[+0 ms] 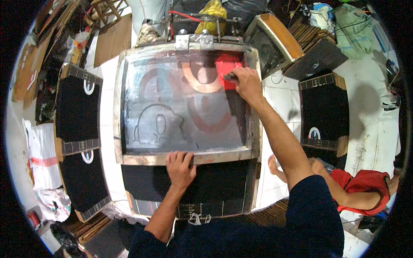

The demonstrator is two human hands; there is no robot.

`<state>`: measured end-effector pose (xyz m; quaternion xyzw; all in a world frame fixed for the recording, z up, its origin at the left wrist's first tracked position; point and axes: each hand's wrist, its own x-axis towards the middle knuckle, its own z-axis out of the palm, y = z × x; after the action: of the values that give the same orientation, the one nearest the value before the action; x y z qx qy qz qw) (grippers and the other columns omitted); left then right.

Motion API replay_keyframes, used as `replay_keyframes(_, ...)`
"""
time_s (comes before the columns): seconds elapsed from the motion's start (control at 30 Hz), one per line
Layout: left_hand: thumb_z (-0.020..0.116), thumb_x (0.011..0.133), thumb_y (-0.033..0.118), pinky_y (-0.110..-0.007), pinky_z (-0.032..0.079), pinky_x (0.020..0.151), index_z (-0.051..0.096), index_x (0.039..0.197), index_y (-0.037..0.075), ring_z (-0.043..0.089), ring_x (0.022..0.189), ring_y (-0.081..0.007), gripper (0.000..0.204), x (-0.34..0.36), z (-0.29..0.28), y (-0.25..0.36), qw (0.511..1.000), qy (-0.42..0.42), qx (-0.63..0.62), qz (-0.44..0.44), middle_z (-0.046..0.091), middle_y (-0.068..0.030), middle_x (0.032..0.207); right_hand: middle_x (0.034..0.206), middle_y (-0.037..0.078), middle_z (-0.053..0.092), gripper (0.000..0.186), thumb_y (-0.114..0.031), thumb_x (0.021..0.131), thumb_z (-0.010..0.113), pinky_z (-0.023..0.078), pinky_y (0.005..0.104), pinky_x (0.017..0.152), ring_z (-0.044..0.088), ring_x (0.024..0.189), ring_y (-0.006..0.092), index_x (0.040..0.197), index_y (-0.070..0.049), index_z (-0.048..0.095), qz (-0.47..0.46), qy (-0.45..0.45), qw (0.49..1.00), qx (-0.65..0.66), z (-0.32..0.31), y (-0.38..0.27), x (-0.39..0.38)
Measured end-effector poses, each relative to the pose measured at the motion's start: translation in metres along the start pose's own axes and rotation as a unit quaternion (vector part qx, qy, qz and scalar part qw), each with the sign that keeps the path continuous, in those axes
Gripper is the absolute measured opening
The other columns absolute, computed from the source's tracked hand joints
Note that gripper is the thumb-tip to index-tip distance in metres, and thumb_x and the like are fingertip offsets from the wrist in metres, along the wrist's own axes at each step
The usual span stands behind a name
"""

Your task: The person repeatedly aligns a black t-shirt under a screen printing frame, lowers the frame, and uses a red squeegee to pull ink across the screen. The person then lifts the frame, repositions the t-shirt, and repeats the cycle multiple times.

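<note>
A screen printing frame [189,158] lies over a black-covered board [189,182] in front of me; its mesh [165,92] shows faint curved shapes and a rounded animal outline. My left hand [180,170] holds the near rail, fingers curled over it. At the far right corner of the mesh, my right hand [248,85] grips a small dark squeegee [231,77], mostly hidden by the fingers. Wet red ink [228,63] spreads around the squeegee. Metal hinge clamps [182,42] hold the frame's far edge.
Black boards with printed round motifs stand at left [79,105] and right [325,112]. Another wooden-edged screen [275,41] leans at the far right. Beyond the frame sits a yellow plastic bag [213,17]. A person in red shorts [365,189] is close by on the right.
</note>
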<state>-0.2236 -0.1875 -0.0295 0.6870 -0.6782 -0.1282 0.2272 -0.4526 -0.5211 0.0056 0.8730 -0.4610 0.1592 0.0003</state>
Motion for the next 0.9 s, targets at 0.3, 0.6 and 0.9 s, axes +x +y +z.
replay_keyframes(0.3, 0.085, 0.063, 0.015, -0.048, 0.041, 0.096, 0.070, 0.111, 0.011, 0.059, 0.103, -0.0304, 0.050, 0.016, -0.029, 0.014, 0.999, 0.014, -0.027, 0.030, 0.065, -0.0073, 0.105, 0.110, 0.012, 0.074, 0.044, -0.016, 0.074, 0.084, 0.055, 0.0498, 0.090, 0.069, 0.109, 0.0361, 0.116, -0.014, 0.069, 0.001, -0.153, 0.986, 0.070, -0.008, 0.035, 0.034)
replay_keyframes(0.6, 0.084, 0.063, 0.017, -0.049, 0.041, 0.095, 0.071, 0.108, 0.012, 0.058, 0.101, -0.0311, 0.047, 0.014, -0.036, 0.023, 1.000, 0.009, -0.007, 0.009, 0.064, -0.0069, 0.103, 0.127, 0.017, 0.066, 0.068, -0.032, 0.074, 0.089, 0.053, 0.0491, 0.099, 0.063, 0.120, 0.0396, 0.135, -0.021, 0.063, 0.043, -0.149, 0.988, 0.017, 0.028, 0.073, 0.143)
replay_keyframes(0.9, 0.084, 0.063, 0.016, -0.047, 0.040, 0.092, 0.071, 0.104, 0.011, 0.057, 0.098, -0.0308, 0.043, 0.027, -0.060, 0.034, 0.999, 0.024, -0.017, 0.045, 0.061, -0.0078, 0.098, 0.124, 0.018, 0.059, 0.047, -0.019, 0.083, 0.074, 0.042, 0.0522, 0.103, 0.055, 0.121, 0.0373, 0.128, -0.009, 0.066, 0.105, 0.053, 0.985, 0.130, -0.064, -0.110, -0.140)
